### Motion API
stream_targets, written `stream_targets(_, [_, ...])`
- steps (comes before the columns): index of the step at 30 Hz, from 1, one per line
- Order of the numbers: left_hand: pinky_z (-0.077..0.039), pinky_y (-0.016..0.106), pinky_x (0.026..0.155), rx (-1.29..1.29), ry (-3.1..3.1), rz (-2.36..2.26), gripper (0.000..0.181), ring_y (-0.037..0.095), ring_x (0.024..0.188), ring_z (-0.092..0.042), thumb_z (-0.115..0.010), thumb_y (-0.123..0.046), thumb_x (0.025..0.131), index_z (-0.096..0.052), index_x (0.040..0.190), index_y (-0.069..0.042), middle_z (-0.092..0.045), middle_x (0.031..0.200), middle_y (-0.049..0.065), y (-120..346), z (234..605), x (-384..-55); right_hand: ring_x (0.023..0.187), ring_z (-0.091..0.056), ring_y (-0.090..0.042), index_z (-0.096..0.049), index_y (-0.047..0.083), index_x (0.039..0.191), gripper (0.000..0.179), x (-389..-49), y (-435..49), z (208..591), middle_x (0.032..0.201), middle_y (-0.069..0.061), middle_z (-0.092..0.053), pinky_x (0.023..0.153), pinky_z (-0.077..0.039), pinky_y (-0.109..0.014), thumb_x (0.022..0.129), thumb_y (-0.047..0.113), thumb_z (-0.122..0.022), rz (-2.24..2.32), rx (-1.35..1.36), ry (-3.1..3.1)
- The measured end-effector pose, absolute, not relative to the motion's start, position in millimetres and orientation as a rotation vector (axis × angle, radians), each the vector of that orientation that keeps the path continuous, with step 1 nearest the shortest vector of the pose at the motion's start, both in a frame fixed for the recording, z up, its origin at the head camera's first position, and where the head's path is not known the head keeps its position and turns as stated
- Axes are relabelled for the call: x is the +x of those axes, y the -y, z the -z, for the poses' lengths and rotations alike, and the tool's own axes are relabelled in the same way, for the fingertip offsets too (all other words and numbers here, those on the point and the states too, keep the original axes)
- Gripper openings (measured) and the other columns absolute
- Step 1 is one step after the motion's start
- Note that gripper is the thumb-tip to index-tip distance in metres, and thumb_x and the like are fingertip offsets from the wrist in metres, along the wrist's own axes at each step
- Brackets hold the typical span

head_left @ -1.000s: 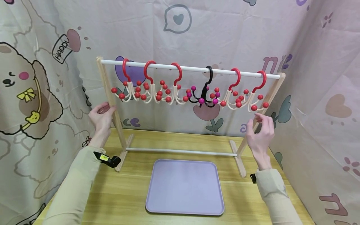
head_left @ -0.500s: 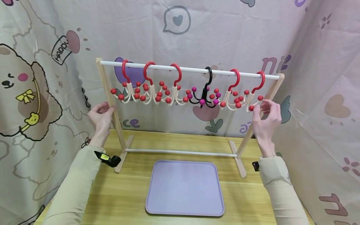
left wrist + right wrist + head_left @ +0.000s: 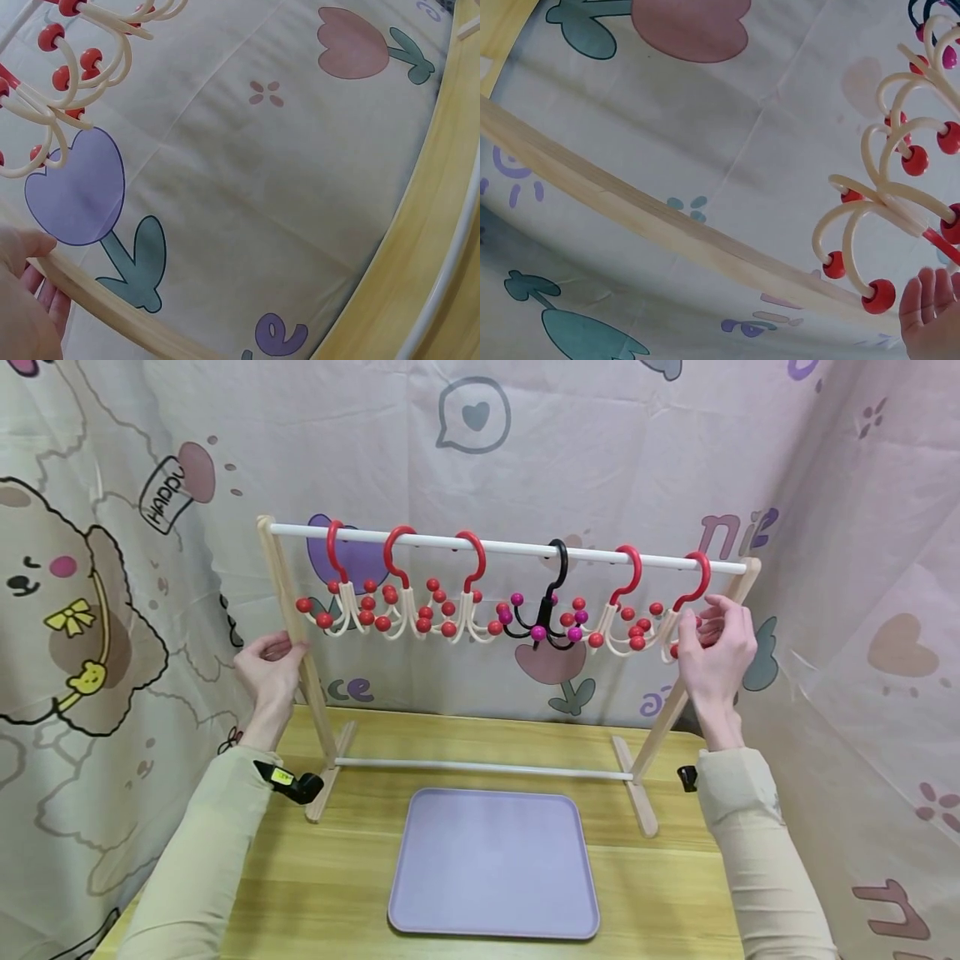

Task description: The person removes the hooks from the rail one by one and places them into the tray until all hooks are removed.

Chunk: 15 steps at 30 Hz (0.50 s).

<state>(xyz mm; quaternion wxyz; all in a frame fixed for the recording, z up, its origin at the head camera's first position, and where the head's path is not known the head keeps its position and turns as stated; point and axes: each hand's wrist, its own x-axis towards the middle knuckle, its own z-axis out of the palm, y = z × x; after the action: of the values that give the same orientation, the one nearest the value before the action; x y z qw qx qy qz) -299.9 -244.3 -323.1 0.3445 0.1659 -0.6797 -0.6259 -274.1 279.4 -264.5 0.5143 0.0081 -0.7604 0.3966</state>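
1. The right hand (image 3: 716, 652) has risen to the rightmost hanger (image 3: 703, 581), right of centre, putting it within reach.
2. Its fingers bend loosely, visibly pinching nothing; the hanger, on the white rail (image 3: 517, 547), lies beside them, contact unclear.
3. At mid-left, the left hand (image 3: 272, 672) pinches the left post (image 3: 321, 718).
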Motion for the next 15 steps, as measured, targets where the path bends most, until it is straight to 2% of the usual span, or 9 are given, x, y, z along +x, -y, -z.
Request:
stream_targets(5, [-0.048,0.008,0.064,0.414,1.807,1.587,0.028,-0.004,0.071,-0.058,-0.075,-0.010,0.087,-0.072,0.113,0.000,-0.058,0.073,-0.021,246,323,-300,0.082,-0.052,0.007,-0.063,0.007,0.128,0.041,-278,-281,258,0.108,-0.014,-0.065,0.080,-0.047,-0.012,0.097,0.034,-0.061,-0.997,0.010,1.849])
stream_targets(8, [-0.048,0.007,0.063,0.406,1.819,1.570,0.027,-0.005,0.070,-0.058,-0.075,-0.011,0.087,-0.072,0.111,0.001,-0.058,0.072,-0.021,247,324,-300,0.082,-0.053,0.006,-0.064,0.009,0.128,0.041,-280,-281,255,0.100,0.001,-0.064,0.080,-0.047,-0.012,0.097,0.036,-0.061,-1.034,-0.004,1.862])
stream_targets(11, [-0.048,0.007,0.063,0.403,1.837,1.546,0.027,-0.005,0.070,-0.057,-0.075,-0.011,0.087,-0.072,0.111,0.001,-0.057,0.072,-0.022,248,324,-300,0.083,-0.054,0.004,-0.064,0.010,0.128,0.041,-282,-282,253,0.094,0.018,-0.057,0.080,-0.046,-0.013,0.097,0.037,-0.062,-1.082,-0.017,1.869])
stream_targets(15, [-0.047,0.007,0.060,0.402,1.863,1.517,0.029,-0.006,0.069,-0.056,-0.075,-0.013,0.088,-0.072,0.113,0.001,-0.057,0.072,-0.023,249,324,-300,0.083,-0.055,0.003,-0.064,0.010,0.128,0.040,-284,-283,251,0.092,0.023,-0.054,0.081,-0.046,-0.013,0.097,0.035,-0.063,-1.126,-0.036,1.884])
